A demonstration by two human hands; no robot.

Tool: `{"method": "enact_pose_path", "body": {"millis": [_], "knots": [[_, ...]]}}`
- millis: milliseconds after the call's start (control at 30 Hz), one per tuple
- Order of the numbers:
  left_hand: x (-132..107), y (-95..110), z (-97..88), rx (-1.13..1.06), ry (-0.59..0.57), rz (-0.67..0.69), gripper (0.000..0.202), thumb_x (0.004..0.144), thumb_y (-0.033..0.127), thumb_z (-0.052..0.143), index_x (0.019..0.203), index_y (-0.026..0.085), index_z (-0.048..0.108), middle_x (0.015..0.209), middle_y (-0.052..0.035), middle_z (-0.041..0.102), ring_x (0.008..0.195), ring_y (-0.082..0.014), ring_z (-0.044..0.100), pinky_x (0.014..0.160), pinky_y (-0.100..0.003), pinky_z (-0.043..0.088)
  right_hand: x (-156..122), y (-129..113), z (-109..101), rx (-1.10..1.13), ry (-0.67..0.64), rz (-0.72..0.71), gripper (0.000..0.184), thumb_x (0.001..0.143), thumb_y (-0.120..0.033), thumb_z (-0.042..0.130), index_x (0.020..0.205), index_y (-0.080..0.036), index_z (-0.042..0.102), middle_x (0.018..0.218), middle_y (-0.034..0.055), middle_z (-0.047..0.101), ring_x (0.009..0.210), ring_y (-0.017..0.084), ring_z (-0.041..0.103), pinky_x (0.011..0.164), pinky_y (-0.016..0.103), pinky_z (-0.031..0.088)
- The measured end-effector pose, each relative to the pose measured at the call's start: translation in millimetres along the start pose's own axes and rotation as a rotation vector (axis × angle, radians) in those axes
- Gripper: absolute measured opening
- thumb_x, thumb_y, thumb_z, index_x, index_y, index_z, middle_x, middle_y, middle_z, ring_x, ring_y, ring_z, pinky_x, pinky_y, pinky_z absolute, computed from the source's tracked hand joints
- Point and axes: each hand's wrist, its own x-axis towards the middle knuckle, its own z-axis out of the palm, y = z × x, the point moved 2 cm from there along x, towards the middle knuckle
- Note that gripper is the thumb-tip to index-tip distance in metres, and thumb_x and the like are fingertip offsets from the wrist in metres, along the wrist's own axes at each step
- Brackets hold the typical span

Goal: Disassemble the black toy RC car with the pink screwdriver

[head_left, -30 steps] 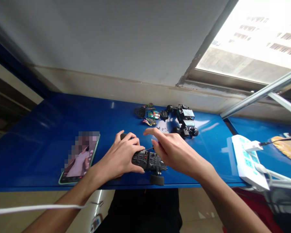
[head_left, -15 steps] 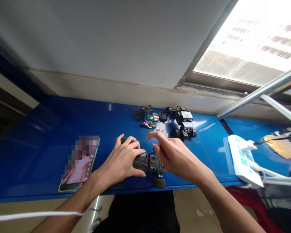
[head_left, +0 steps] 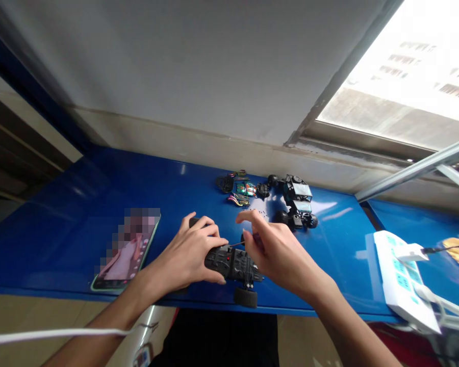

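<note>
No real change, same step: your left hand (head_left: 189,252) grips the toy-car chassis (head_left: 234,262); right hand (head_left: 275,250) curls alongside, hold unclear.

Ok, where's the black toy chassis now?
The black toy chassis is lower centre in the head view, near the front edge of the blue table, left hand on its left end, right hand at its upper right.

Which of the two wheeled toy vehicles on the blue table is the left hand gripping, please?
The black chassis at the near edge of the blue table, under the left hand; the pale-panelled vehicle stands ungripped, back by the wall.
</note>
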Motion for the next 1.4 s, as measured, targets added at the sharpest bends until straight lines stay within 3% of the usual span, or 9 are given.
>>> {"method": "enact_pose_path", "body": {"millis": [167, 367, 667, 767, 867, 933, 1100, 1267, 1400], "knots": [[2, 9, -4.1, 0.010, -0.004, -0.027, 0.057, 0.060, 0.055, 0.096, 0.108, 0.031, 0.078, 0.113, -0.0041, 0.070, 0.122, -0.0316, 0.057, 0.120, -0.068, 0.020, -1, 2, -3, 0.046, 0.010, -0.092, 0.033, 0.097, -0.010, 0.049, 0.128, -0.021, 0.050, 0.110, 0.0090, 0.074, 0.080, 0.017, 0.069, 0.075, 0.028, 0.047], [2, 10, -4.3, 0.028, -0.013, -0.050, 0.056, 0.060, 0.055, 0.096, 0.107, 0.030, 0.077, 0.111, -0.0029, 0.070, 0.122, -0.0314, 0.057, 0.120, -0.068, 0.021, 4, 6, 0, -0.152, -0.055, -0.026, 0.021, 0.108, -0.025, 0.042, 0.125, -0.019, 0.054, 0.075, 0.0032, 0.073, 0.061, 0.019, 0.068, 0.059, 0.027, 0.037], [2, 18, -4.0, 0.056, 0.004, -0.059, 0.055, 0.059, 0.052, 0.098, 0.105, 0.030, 0.077, 0.114, -0.0039, 0.072, 0.124, -0.0320, 0.057, 0.120, -0.068, 0.021, 2, 2, -1, 0.033, -0.007, -0.138, 0.033, 0.096, -0.007, 0.046, 0.126, -0.021, 0.051, 0.112, 0.0114, 0.073, 0.096, 0.022, 0.070, 0.079, 0.031, 0.049], [3, 18, -7.2, 0.057, -0.024, -0.055, 0.057, 0.057, 0.052, 0.099, 0.106, 0.030, 0.078, 0.113, -0.0041, 0.071, 0.122, -0.0323, 0.058, 0.119, -0.069, 0.023, 0, 3, 0, -0.004, 0.024, -0.091, 0.026, 0.093, -0.010, 0.050, 0.117, -0.019, 0.056, 0.101, 0.0093, 0.074, 0.086, 0.021, 0.070, 0.073, 0.030, 0.047], [3, 13, -5.9, 0.054, -0.021, -0.034, 0.058, 0.059, 0.054, 0.097, 0.108, 0.030, 0.077, 0.109, -0.0035, 0.071, 0.121, -0.0326, 0.058, 0.118, -0.069, 0.023, -2, 2, 0, -0.120, 0.036, -0.008, 0.013, 0.102, -0.026, 0.053, 0.110, -0.019, 0.061, 0.076, 0.0035, 0.071, 0.062, 0.017, 0.065, 0.059, 0.028, 0.037], [1, 9, -3.0, 0.045, -0.005, -0.013, 0.058, 0.062, 0.055, 0.096, 0.110, 0.029, 0.077, 0.110, -0.0037, 0.072, 0.122, -0.0329, 0.057, 0.118, -0.070, 0.022, -4, -1, 0, -0.181, 0.041, 0.030, 0.020, 0.107, -0.033, 0.050, 0.109, -0.019, 0.063, 0.067, 0.0011, 0.068, 0.055, 0.015, 0.060, 0.056, 0.027, 0.031], [0, 4, 2.1, 0.051, 0.010, 0.028, 0.057, 0.067, 0.058, 0.092, 0.113, 0.028, 0.076, 0.112, -0.0041, 0.072, 0.124, -0.0348, 0.055, 0.117, -0.072, 0.020, -6, -9, 3, -0.021, 0.053, 0.010, 0.031, 0.105, -0.015, 0.044, 0.134, -0.019, 0.053, 0.081, 0.0018, 0.071, 0.058, 0.012, 0.057, 0.057, 0.024, 0.036], [2, 2, 1.5, 0.058, -0.001, 0.032, 0.057, 0.067, 0.060, 0.091, 0.112, 0.027, 0.076, 0.111, -0.0046, 0.071, 0.125, -0.0361, 0.054, 0.116, -0.074, 0.021, -10, -14, 3, 0.004, 0.082, -0.020, 0.034, 0.099, -0.010, 0.046, 0.132, -0.017, 0.053, 0.114, 0.0130, 0.073, 0.083, 0.017, 0.065, 0.074, 0.028, 0.049], [2, 1, 1.7, 0.057, 0.003, 0.042, 0.054, 0.068, 0.060, 0.091, 0.108, 0.028, 0.076, 0.111, -0.0050, 0.071, 0.123, -0.0357, 0.055, 0.116, -0.073, 0.022, -11, -18, 0, -0.122, 0.062, -0.005, 0.018, 0.104, -0.020, 0.048, 0.117, -0.016, 0.060, 0.095, 0.0093, 0.075, 0.076, 0.018, 0.067, 0.068, 0.029, 0.046]]}}
